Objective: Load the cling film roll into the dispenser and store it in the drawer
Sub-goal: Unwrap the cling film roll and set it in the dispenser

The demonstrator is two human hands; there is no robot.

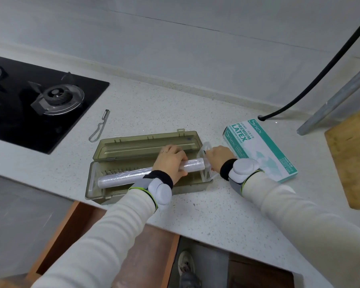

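- Left hand (170, 161): fingers curled over the top of the cling film roll (123, 176) and gripping it near its right end, with a ring on one finger.
- Right hand (218, 156): fingers bent round a clear end piece (205, 155) that sits at the roll's right tip. The fingertips are hidden behind the plastic, so which ones pinch it cannot be told.
- Cling film roll: lies lengthwise inside the dispenser (116, 196). Its left end is low in the tray and its right end is raised slightly over the tray's right wall.
- Dispenser: olive, translucent, long box near the front edge of the counter (195, 215). Its lid (146, 142) is hinged open and lies back flat behind the tray.
- Wrist devices: a white rounded unit on a dark band on each wrist, left (160, 190) and right (242, 169), over pale sleeves.
- Glove box (262, 146): white and green, flat on the counter just right of the right hand.
- Peeler (99, 127): metal, on the counter behind the dispenser's left end.
- Hob (29, 100): black, with burners, set into the counter at far left.
- Cutting board (353, 159): wooden, at the right edge.
- Drawer (71, 225): wood-coloured, pulled open below the counter, in front of the dispenser.
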